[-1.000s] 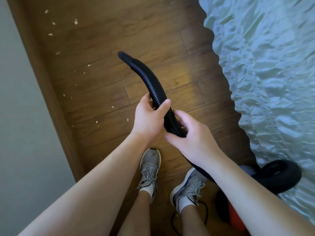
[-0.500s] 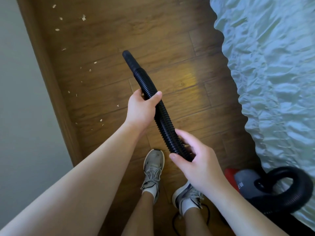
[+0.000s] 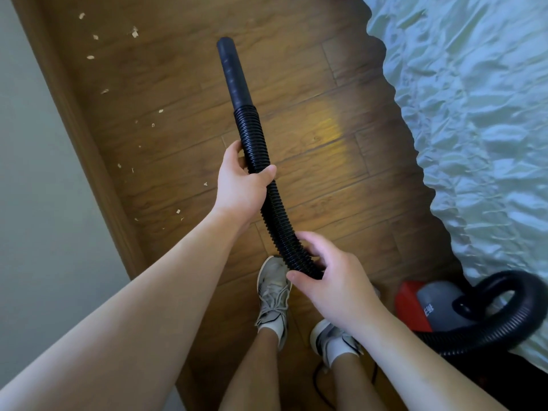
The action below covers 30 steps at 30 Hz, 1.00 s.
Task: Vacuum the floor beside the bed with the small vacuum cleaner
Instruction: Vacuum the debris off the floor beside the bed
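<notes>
A black ribbed vacuum hose (image 3: 275, 215) runs up the middle of the view and ends in a smooth black nozzle (image 3: 234, 75) held above the wooden floor (image 3: 326, 173). My left hand (image 3: 240, 185) grips the hose just below the nozzle. My right hand (image 3: 335, 280) holds the hose lower down, fingers curled round it. The hose loops back to the small red and grey vacuum cleaner (image 3: 427, 304) standing on the floor at the lower right, next to the bed (image 3: 474, 114).
Several pale scraps of debris (image 3: 135, 32) lie on the floor near the brown baseboard (image 3: 89, 137) along the grey wall at left. My two feet in grey sneakers (image 3: 274, 295) stand below the hands. A thin black cord (image 3: 318, 387) trails by the right foot.
The hose has straightened and its nozzle now points farther up the floor. My left hand slid up the hose; my right hand moved lower. More of the vacuum cleaner shows.
</notes>
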Each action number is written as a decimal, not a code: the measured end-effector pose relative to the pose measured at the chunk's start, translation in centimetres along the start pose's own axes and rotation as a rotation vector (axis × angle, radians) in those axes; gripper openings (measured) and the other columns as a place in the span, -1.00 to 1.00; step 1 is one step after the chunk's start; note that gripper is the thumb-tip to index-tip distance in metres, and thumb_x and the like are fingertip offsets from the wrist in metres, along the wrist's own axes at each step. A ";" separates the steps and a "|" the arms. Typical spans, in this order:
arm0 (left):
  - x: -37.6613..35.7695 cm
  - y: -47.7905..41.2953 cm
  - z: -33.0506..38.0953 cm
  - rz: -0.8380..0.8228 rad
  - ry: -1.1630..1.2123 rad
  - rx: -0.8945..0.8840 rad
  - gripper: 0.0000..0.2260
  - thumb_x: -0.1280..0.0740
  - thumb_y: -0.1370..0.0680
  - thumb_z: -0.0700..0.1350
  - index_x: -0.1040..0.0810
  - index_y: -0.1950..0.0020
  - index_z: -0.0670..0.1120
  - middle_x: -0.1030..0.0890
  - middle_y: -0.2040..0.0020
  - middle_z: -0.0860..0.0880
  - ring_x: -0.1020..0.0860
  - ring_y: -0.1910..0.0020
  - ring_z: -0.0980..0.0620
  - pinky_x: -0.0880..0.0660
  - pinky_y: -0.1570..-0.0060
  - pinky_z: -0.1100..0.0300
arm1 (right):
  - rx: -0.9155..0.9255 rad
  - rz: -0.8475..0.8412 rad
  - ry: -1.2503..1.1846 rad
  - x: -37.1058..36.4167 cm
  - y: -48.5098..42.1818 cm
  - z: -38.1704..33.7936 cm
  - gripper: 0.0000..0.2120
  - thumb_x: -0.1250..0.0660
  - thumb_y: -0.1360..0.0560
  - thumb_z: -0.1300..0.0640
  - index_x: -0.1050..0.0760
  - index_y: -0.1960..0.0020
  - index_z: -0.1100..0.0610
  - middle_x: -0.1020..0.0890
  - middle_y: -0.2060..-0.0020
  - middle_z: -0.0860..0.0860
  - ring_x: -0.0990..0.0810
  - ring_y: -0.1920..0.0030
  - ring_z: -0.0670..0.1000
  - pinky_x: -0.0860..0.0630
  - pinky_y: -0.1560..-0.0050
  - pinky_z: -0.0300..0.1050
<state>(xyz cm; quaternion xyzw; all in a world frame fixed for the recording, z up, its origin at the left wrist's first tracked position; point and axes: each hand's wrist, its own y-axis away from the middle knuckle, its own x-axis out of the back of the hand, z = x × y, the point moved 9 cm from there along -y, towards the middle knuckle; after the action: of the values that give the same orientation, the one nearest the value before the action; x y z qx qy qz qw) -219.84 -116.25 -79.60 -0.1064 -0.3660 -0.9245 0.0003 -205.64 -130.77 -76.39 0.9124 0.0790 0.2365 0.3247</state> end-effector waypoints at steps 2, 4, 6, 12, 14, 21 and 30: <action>-0.3 0.1 -0.4 -0.013 -0.018 -0.007 -0.33 -0.43 -0.58 -0.25 -0.21 -0.60 0.03 -0.54 -0.22 0.11 -0.59 -0.12 0.14 -0.57 -0.12 0.13 | -0.020 -0.013 0.011 -0.2 -0.1 0.6 -0.43 -0.48 -0.48 0.02 -0.37 -0.43 -0.19 -0.56 -0.07 -0.29 -0.53 -0.12 -0.26 -0.39 -0.01 -0.51; -0.7 0.3 -0.6 -0.023 -0.050 -0.028 -0.33 -0.42 -0.58 -0.25 -0.21 -0.60 0.06 -0.51 -0.19 0.16 -0.56 -0.12 0.18 -0.57 -0.17 0.09 | -0.030 -0.031 0.012 -0.4 -0.1 1.1 -0.41 -0.48 -0.48 0.01 -0.36 -0.45 -0.17 -0.52 -0.07 -0.32 -0.54 -0.11 -0.23 -0.42 -0.03 -0.47; -1.3 0.6 -0.7 -0.030 -0.094 -0.059 -0.34 -0.43 -0.57 -0.25 -0.23 -0.57 0.08 -0.51 -0.17 0.20 -0.56 -0.15 0.18 -0.57 -0.24 0.01 | -0.030 -0.020 0.016 -0.2 -0.1 1.8 -0.39 -0.47 -0.49 0.01 -0.34 -0.48 -0.15 -0.54 -0.16 -0.29 -0.56 -0.16 -0.19 -0.50 -0.11 -0.33; -4.8 2.7 -0.8 -0.076 -0.217 -0.149 -0.36 -0.44 -0.56 -0.23 -0.25 -0.55 0.09 -0.52 -0.18 0.23 -0.53 -0.27 0.12 -0.54 -0.30 -0.06 | -0.093 0.078 -0.063 2.2 0.6 5.1 -0.42 -0.44 -0.50 -0.03 -0.35 -0.48 -0.15 -0.57 -0.24 -0.18 -0.55 -0.20 -0.14 -0.57 -0.21 -0.04; -6.3 3.7 -1.2 -0.091 -0.256 -0.171 -0.36 -0.45 -0.56 -0.21 -0.25 -0.55 0.09 -0.54 -0.25 0.15 -0.53 -0.27 0.13 -0.54 -0.29 -0.03 | -0.086 0.112 -0.041 3.4 1.4 6.3 -0.40 -0.43 -0.51 -0.05 -0.33 -0.50 -0.11 -0.54 -0.31 -0.15 -0.52 -0.27 -0.12 -0.54 -0.26 -0.02; -12.1 8.3 -3.7 -0.200 -0.396 -0.201 -0.32 -0.44 -0.57 -0.20 -0.20 -0.57 0.15 -0.50 -0.40 0.08 -0.51 -0.37 0.05 -0.51 -0.33 -0.13 | -0.120 0.221 0.045 8.2 6.3 12.1 -0.36 -0.41 -0.51 -0.10 -0.29 -0.53 -0.03 -0.42 -0.45 -0.11 -0.36 -0.44 -0.11 -0.34 -0.39 -0.17; -19.6 16.3 -8.7 -0.352 -0.538 -0.175 -0.30 -0.44 -0.57 -0.17 -0.17 -0.58 0.20 -0.48 -0.39 0.16 -0.54 -0.30 0.08 -0.53 -0.29 -0.15 | -0.313 0.362 0.077 13.6 14.2 21.2 -0.25 -0.42 -0.50 -0.15 -0.21 -0.57 0.05 -0.35 -0.49 -0.05 -0.28 -0.49 -0.03 -0.26 -0.44 -0.09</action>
<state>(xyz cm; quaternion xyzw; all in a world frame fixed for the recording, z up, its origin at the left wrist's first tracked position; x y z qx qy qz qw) -201.16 -135.58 -78.63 -0.2812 -0.2850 -0.8771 -0.2653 -183.64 -149.54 -76.66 0.8406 -0.1110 0.3346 0.4112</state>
